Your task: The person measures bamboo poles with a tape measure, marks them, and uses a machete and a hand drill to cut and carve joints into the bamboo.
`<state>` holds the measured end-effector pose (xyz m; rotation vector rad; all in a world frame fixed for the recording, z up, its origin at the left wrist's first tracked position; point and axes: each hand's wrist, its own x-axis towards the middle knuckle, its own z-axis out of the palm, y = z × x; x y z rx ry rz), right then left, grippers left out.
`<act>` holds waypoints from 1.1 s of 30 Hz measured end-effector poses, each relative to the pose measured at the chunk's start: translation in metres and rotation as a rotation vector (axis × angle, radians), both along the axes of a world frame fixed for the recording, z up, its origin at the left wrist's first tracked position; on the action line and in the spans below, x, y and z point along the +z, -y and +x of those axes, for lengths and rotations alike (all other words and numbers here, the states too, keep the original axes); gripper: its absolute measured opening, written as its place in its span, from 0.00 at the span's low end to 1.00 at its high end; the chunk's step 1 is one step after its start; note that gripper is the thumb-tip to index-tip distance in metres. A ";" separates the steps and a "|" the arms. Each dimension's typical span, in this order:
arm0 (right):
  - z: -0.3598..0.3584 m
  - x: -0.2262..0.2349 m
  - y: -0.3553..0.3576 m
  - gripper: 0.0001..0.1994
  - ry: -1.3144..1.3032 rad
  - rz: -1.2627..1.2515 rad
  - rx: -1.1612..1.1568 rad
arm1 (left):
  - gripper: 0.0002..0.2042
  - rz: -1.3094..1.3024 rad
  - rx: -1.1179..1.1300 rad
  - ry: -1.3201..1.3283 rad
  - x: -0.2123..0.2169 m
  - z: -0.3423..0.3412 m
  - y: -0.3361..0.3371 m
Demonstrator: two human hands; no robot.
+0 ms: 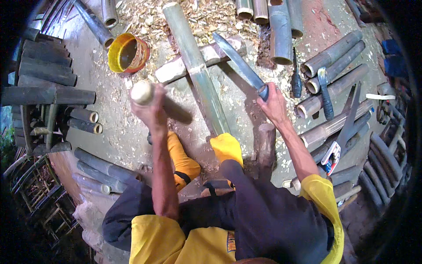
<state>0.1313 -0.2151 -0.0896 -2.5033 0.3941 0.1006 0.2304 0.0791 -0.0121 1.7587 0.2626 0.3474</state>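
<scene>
Seated on the ground of a bamboo workshop, I hold a long green bamboo pole (198, 70) steady under my yellow boots (226, 147); it runs away from me and lies across a pale wooden block (176, 67) set on the concrete floor (110, 119). My right hand (273, 103) is wrapped tight around the handle of a long-bladed machete (239, 66), its blade raised just right of the pole and pointing away from me. My left hand (151, 105) is clenched on a round wooden mallet (143, 92), held up beside the pole's near half. Both grips are fully closed on their tools.

By my judgement the pole is stiff and fairly heavy, with a smooth, waxy skin that could roll or slide, so it wants pinning near my feet, with any hold taken well clear of the blade's path. The machete looks front-heavy and is best gripped at the handle alone.

A yellow plastic pot (127, 53) sits to the left among wood chips (145, 20). Cut bamboo tubes (334, 57) lie stacked at right, with a handsaw (343, 132) resting on them.
</scene>
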 end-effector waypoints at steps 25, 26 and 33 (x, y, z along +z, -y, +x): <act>-0.080 0.013 -0.046 0.18 0.175 0.196 -0.137 | 0.36 0.223 -0.284 -0.371 -0.095 -0.097 0.043; -0.087 0.018 -0.052 0.17 0.217 0.197 -0.088 | 0.35 0.074 -0.316 -0.608 -0.108 -0.109 0.041; -0.137 0.036 -0.044 0.18 0.194 0.230 -0.322 | 0.26 -0.370 -0.516 -0.897 -0.105 -0.120 0.048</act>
